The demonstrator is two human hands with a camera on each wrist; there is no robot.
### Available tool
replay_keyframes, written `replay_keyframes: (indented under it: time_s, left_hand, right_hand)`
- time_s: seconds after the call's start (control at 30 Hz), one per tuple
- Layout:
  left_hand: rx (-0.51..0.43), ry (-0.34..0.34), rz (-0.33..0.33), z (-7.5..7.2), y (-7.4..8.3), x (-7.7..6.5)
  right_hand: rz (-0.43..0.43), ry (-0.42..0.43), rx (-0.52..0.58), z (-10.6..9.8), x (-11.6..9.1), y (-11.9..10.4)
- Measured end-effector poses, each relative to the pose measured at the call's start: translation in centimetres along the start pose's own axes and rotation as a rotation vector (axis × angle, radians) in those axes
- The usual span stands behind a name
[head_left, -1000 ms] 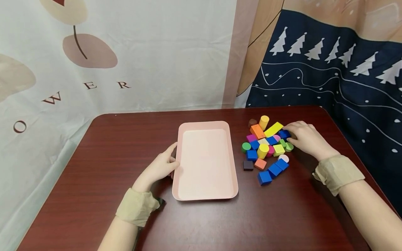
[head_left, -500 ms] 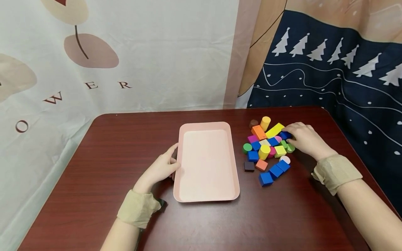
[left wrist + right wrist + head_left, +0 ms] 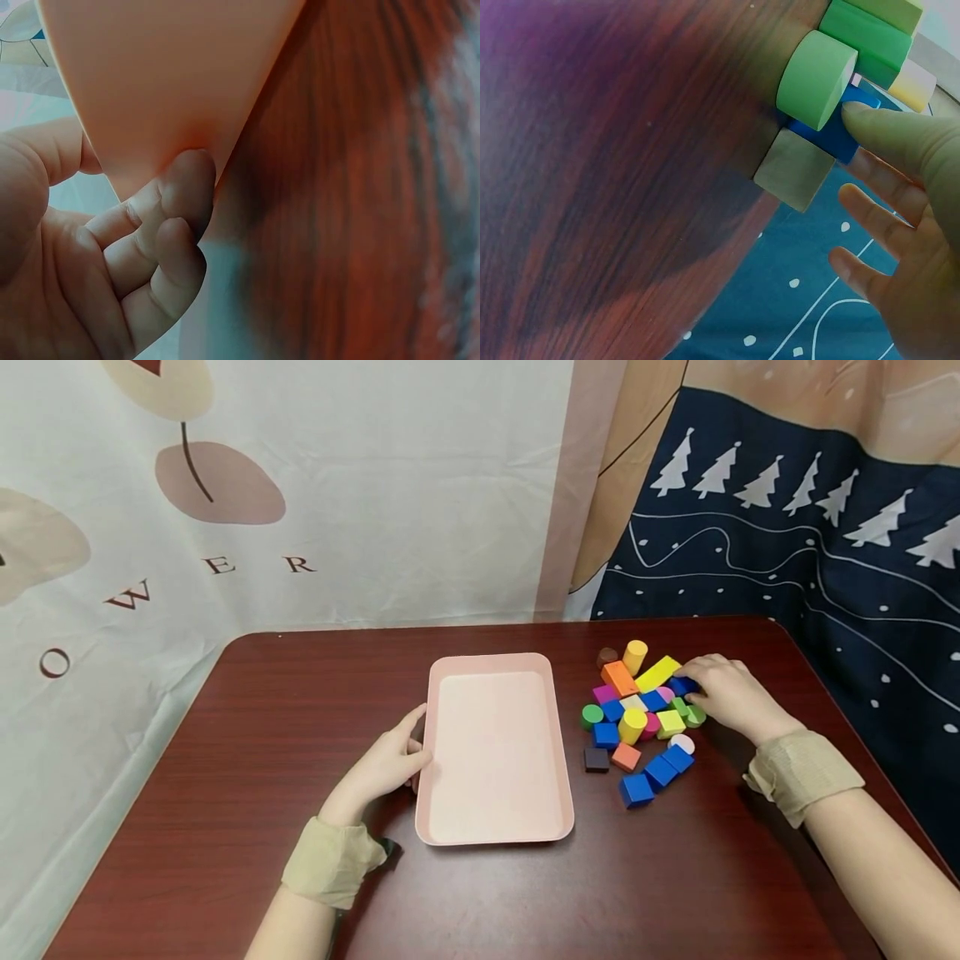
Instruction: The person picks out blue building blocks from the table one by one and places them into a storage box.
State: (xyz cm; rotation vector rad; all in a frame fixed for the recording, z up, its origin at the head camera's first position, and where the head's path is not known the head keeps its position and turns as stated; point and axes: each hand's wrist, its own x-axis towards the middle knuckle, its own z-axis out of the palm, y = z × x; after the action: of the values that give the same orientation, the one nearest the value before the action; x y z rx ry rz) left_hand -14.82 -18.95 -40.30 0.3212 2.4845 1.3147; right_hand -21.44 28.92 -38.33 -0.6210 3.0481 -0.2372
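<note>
A pink rectangular tray (image 3: pixel 495 752) lies on the dark red-brown table. My left hand (image 3: pixel 382 764) grips its left rim; in the left wrist view the thumb is on the inner side and curled fingers (image 3: pixel 187 187) press the outer wall. To the tray's right is a close cluster of coloured blocks. At the cluster's far right edge, my right hand (image 3: pixel 731 693) pinches a blue block (image 3: pixel 829 135) between thumb and index finger, the other fingers loosely bent. A light green half-round block (image 3: pixel 814 79) and a plain wood-coloured cube (image 3: pixel 795 169) sit right beside that blue block.
Nearby blocks include a yellow cylinder (image 3: pixel 632 725), an orange block (image 3: pixel 618 677), a long yellow block (image 3: pixel 657 672) and a black block (image 3: pixel 596 760). Several blue blocks (image 3: pixel 637 791) lie at the cluster's near side. Curtains hang behind the table (image 3: pixel 322 693) and at its right.
</note>
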Motion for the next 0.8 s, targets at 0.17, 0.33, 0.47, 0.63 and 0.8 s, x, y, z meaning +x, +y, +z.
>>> replay_keyframes:
  time_s: [0.17,0.33,0.47,0.63,0.8]
  left_hand:
    - [-0.001,0.006,-0.007,0.1,0.0,0.0]
    - [-0.018,0.001,-0.018,0.0,0.6,-0.2]
    - [-0.052,-0.016,-0.017,-0.3,2.2,-0.9]
    - [-0.109,-0.048,-0.008,-0.5,2.7,-1.1]
    - [-0.151,-0.071,0.01,-0.6,2.1,-0.8]
  right_hand:
    - [-0.001,0.003,0.006,0.0,0.0,0.1]
    - [0.0,0.002,0.023,-0.2,0.0,0.1]
    - [-0.001,0.0,0.038,-0.4,-0.1,0.0]
    - [0.008,-0.007,0.072,-0.8,-0.1,-0.1]
    - [0.018,0.0,0.082,-1.1,-0.1,-0.4]
